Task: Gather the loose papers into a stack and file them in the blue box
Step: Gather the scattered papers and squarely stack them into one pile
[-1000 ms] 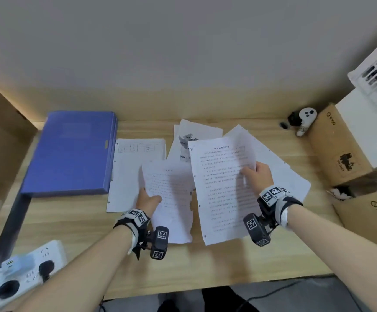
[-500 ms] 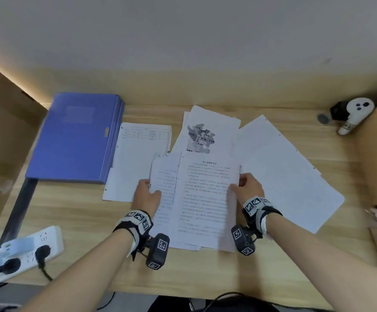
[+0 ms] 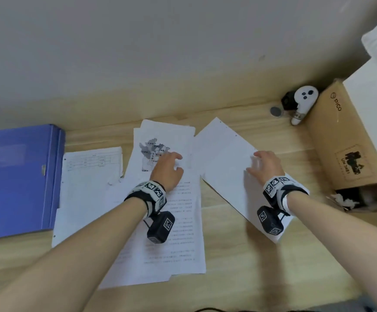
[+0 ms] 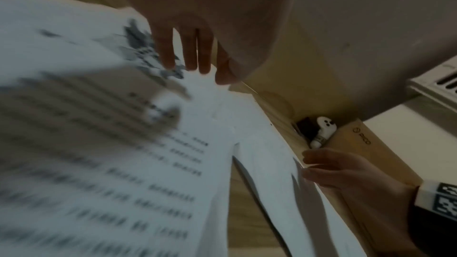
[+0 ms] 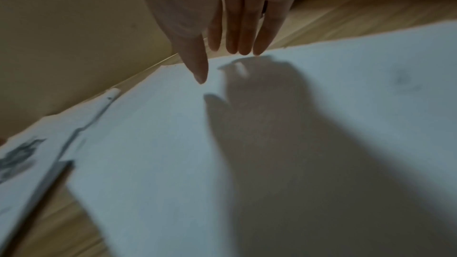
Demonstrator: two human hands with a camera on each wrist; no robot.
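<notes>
The closed blue box [image 3: 20,176] lies flat at the table's left. A form sheet [image 3: 90,167] lies beside it. Printed text sheets [image 3: 178,233] lie piled near the front edge, under my left forearm. My left hand [image 3: 168,168] reaches over a sheet with a grey map [image 3: 158,143], and its straight fingers [image 4: 185,54] touch that sheet. My right hand [image 3: 265,164] is spread flat just over the blank white sheets [image 3: 223,167] lying askew at the right. Its straight fingers [image 5: 242,32] cast a shadow on the blank sheets [image 5: 272,144]. Neither hand holds anything.
A brown cardboard box [image 3: 345,140] with a white box [image 3: 372,122] on top stands at the right edge. A white controller [image 3: 303,102] and a small round dark disc [image 3: 276,111] lie by the back wall. Bare wood shows between the two paper piles.
Both hands have let go of the text sheets, which now lie flat. My left hand has moved forward to the map sheet, and my right hand has moved right over the blank sheets.
</notes>
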